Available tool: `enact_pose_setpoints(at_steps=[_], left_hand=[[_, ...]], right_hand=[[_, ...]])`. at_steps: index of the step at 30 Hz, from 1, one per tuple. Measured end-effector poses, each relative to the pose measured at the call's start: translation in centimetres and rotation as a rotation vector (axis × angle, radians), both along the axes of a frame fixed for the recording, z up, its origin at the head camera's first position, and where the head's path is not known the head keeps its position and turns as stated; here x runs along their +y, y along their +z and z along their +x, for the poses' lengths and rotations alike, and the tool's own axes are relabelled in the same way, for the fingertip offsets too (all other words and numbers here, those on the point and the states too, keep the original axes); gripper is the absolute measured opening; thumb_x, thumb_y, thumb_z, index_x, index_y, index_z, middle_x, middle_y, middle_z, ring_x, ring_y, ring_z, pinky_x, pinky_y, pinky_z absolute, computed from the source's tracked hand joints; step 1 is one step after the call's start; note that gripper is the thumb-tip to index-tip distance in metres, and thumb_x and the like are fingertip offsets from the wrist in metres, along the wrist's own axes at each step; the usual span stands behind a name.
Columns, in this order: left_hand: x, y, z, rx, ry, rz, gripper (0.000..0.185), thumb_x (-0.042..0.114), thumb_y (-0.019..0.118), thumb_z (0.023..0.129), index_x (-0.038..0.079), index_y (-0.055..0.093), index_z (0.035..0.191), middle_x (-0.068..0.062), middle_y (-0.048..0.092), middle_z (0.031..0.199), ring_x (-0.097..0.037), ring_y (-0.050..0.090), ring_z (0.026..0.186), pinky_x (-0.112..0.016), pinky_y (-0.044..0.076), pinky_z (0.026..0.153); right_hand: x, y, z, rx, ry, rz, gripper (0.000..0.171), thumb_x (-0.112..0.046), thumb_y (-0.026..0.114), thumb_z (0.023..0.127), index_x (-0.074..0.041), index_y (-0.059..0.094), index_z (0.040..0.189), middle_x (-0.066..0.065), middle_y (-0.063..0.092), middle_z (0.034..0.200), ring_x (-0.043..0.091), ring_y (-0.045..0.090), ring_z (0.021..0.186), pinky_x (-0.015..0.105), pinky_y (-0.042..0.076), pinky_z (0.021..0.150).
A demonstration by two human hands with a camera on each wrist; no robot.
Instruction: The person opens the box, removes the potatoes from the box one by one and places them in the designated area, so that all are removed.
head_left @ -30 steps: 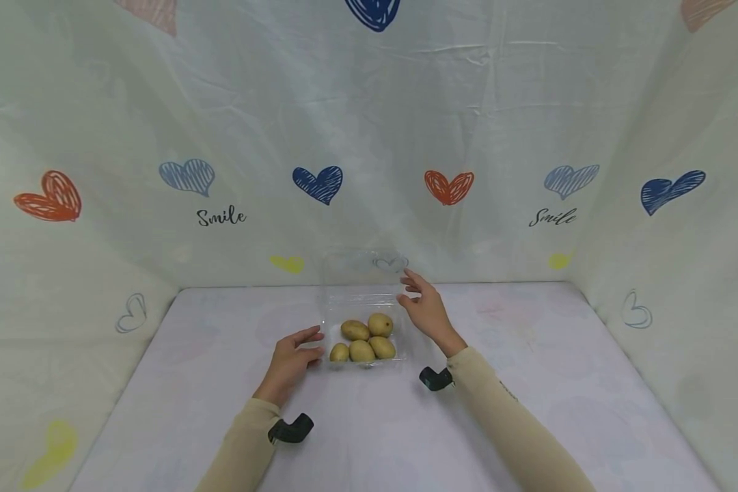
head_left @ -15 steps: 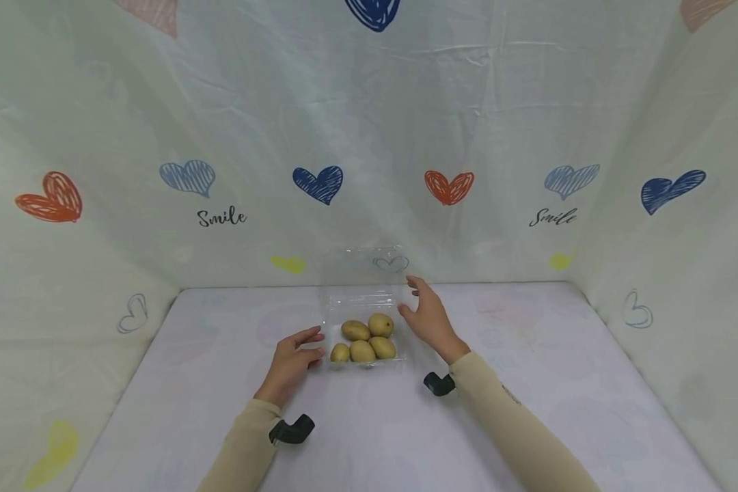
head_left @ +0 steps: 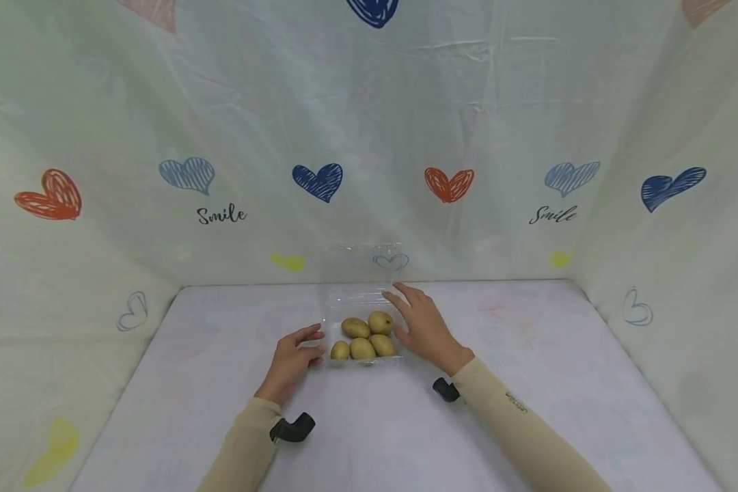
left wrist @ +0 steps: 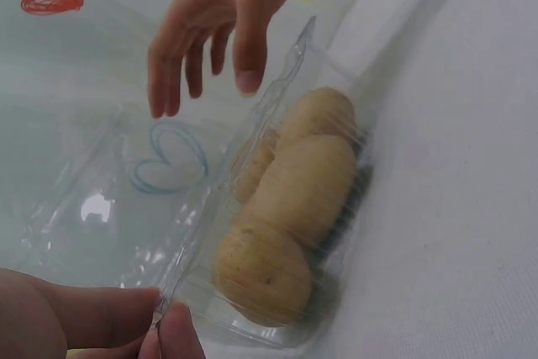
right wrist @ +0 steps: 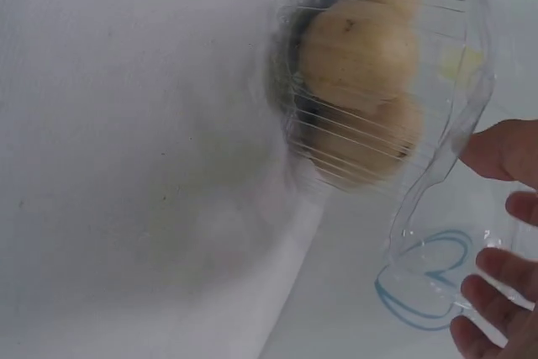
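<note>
My left hand (head_left: 290, 361) pinches the rim of the clear box (head_left: 361, 326) of potatoes (head_left: 364, 336) at mid-tabletop; my right hand (head_left: 423, 325), fingers spread, hovers at its 3 o'clock. The thin lid (head_left: 361, 268) may spring back, tipping the box

light: bright, even, diffuse; shadows faint and soft on the bench (head_left: 529, 410) | glare: small highlights on the clear box (left wrist: 101, 208) beside the left fingers (left wrist: 109, 313) | head view: sharp, wide-angle bowing at edges | wrist views: soft, potatoes (right wrist: 357, 56) and right fingers (right wrist: 504, 266) out of focus
</note>
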State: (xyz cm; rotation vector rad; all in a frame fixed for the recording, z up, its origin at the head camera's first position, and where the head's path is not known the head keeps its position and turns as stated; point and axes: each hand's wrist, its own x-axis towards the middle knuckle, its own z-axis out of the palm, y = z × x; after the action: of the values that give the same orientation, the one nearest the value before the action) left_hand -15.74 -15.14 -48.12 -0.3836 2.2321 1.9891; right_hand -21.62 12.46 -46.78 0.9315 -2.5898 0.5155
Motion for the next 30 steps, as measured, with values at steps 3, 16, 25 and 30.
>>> enact_pose_setpoints(at_steps=[3, 16, 25, 30], left_hand=[[0.0, 0.0, 0.0, -0.009, 0.002, -0.001, 0.052, -0.009, 0.063, 0.096, -0.005, 0.056, 0.148, -0.026, 0.061, 0.139, -0.016, 0.063, 0.093, -0.021, 0.056, 0.074], [-0.1, 0.0, 0.2, -0.021, -0.007, -0.004, 0.052, -0.006, 0.064, 0.098, -0.003, 0.056, 0.149, -0.025, 0.06, 0.14, -0.017, 0.063, 0.097, -0.024, 0.057, 0.079], [-0.1, 0.0, 0.2, -0.017, -0.005, -0.002, 0.051, -0.006, 0.064, 0.098, -0.003, 0.056, 0.149, -0.025, 0.06, 0.141, -0.016, 0.064, 0.095, -0.022, 0.057, 0.077], [0.0, 0.1, 0.2, -0.006, -0.001, 0.003, 0.051, -0.007, 0.063, 0.098, -0.005, 0.055, 0.148, -0.026, 0.06, 0.14, -0.016, 0.063, 0.093, -0.021, 0.057, 0.076]], right_hand=[[-0.2, -0.2, 0.0, 0.018, 0.061, 0.06, 0.068, -0.006, 0.086, 0.086, -0.007, 0.056, 0.147, 0.023, 0.049, 0.154, 0.043, 0.052, 0.135, 0.06, 0.048, 0.109], [-1.3, -0.3, -0.1, 0.114, 0.141, 0.257, 0.059, -0.001, 0.082, 0.088, -0.012, 0.062, 0.143, 0.014, 0.056, 0.149, 0.035, 0.056, 0.132, 0.049, 0.049, 0.111], [-1.8, -0.3, -0.3, 0.15, 0.192, 0.246, 0.037, -0.002, 0.083, 0.089, -0.014, 0.074, 0.123, 0.006, 0.069, 0.127, 0.029, 0.06, 0.124, 0.045, 0.054, 0.103], [-1.8, -0.3, -0.4, 0.149, 0.207, 0.251, 0.03, 0.0, 0.081, 0.09, -0.014, 0.076, 0.117, 0.004, 0.07, 0.119, 0.029, 0.061, 0.121, 0.045, 0.054, 0.102]])
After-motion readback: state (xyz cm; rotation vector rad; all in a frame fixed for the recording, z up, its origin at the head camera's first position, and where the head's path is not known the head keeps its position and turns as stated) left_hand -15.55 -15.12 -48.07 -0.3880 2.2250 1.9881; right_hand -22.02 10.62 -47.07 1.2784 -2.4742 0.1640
